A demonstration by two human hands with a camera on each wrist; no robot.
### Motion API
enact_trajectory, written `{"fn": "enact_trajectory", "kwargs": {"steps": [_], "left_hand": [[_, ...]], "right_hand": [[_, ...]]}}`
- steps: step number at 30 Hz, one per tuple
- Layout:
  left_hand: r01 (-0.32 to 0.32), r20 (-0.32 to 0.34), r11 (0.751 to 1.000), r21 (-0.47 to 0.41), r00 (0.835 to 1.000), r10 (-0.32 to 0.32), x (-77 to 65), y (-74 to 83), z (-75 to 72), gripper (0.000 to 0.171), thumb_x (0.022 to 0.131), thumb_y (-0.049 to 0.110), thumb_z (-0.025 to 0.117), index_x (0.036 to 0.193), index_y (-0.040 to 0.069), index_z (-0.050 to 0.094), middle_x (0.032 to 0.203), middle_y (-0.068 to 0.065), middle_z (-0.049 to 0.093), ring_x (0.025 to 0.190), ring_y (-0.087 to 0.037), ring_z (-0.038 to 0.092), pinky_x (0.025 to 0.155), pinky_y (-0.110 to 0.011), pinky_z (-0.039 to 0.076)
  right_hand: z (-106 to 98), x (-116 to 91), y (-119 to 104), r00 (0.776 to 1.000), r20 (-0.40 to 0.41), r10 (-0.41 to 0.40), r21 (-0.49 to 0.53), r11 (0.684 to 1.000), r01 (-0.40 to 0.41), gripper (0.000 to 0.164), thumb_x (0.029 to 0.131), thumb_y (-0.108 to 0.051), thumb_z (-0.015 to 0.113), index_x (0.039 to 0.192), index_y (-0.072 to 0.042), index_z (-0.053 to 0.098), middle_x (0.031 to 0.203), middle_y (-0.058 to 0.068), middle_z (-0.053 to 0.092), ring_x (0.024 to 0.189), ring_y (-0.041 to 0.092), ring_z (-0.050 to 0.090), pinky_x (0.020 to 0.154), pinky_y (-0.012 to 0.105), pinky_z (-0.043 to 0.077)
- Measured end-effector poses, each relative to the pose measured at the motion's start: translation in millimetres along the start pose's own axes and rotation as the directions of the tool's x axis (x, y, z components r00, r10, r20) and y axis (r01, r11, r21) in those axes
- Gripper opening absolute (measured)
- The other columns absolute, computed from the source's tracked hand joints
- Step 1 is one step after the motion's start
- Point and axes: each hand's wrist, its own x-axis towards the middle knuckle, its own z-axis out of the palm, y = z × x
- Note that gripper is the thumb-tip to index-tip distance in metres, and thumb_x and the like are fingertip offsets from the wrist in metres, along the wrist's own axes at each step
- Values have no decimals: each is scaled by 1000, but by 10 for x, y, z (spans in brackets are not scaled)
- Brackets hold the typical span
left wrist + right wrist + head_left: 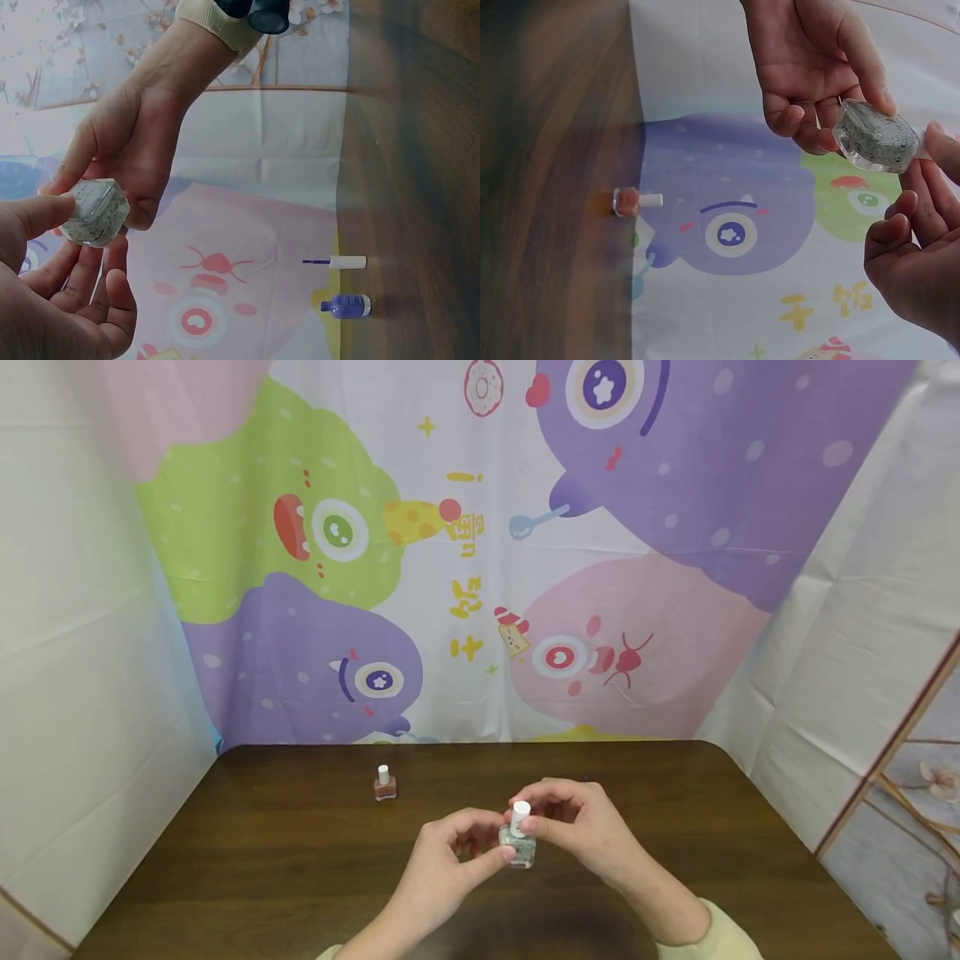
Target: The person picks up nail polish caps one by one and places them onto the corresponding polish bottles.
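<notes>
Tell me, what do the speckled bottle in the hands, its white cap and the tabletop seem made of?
Speckled bottle: glossy, probably clear glass, since its edges look thick and see-through; clear plastic is possible.
White cap: likely smooth plastic, judging by its even, opaque white.
Tabletop: dark brown wood or wood-look laminate, with streaky grain; I can't tell which.

Soft, even light falls across the cartoon-print backdrop (495, 552) in the head view, while the dark wood worktop (300, 860) carries a dim shadow near the lower edge of the frame. Both wrist views are duller and greyer. In the left, glare washes out the floral-print cloth (45, 60) at the upper corner; in the right, the worktop blurs into streaks as highlights edge the glass nail polish bottle (877, 139).
</notes>
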Motion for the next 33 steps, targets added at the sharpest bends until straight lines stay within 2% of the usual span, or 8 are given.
{"fn": "enact_trajectory", "kwargs": {"steps": [7, 14, 21, 27, 33], "left_hand": [[-24, 0, 1000, -5, 1000, 24, 0, 1, 2, 21, 78, 19, 77, 98, 13, 70, 82, -2, 68, 70, -7, 58, 62, -22, 48], [-5, 5, 1000, -8, 1000, 5, 9, 8, 7, 21, 77, 20, 78, 96, 16, 69, 81, 0, 67, 68, -7, 57, 62, -22, 48], [-15, 4, 1000, 3, 1000, 15, 14, 9, 10, 20, 76, 19, 78, 94, 16, 69, 80, 0, 66, 66, -7, 56, 60, -22, 47], [-20, -1, 1000, 1, 1000, 20, 13, 14, 12, 20, 76, 20, 78, 94, 16, 69, 79, 0, 66, 67, -7, 56, 60, -21, 47], [-27, -10, 1000, 7, 1000, 27, 4, 5, 7, 21, 77, 20, 77, 96, 17, 70, 81, 2, 67, 68, -7, 56, 60, -21, 47]], "right_hand": [[-1, -1, 21, 998, -7, -61, -4, 998, 61, 16, 83, -1, 69, 99, 0, 66, 91, -1, 68, 74, 11, 58, 63, 27, 50], [-1, -3, 25, 999, -18, -46, 2, 999, 46, 17, 83, -6, 71, 97, -1, 65, 88, 3, 66, 74, 10, 57, 63, 27, 50], [3, -5, 7, 999, -38, -34, -16, 999, 33, 16, 81, -3, 71, 96, -2, 65, 86, -4, 65, 73, 9, 55, 62, 26, 49], [10, -5, 2, 999, -39, -17, -3, 1000, 17, 17, 81, -3, 71, 96, -2, 64, 86, -4, 65, 73, 9, 56, 62, 26, 49], [-2, -10, -10, 1000, 10, -2, 37, 999, 1, 21, 85, -2, 66, 106, -1, 63, 96, 2, 69, 81, 13, 61, 68, 27, 52]]}}
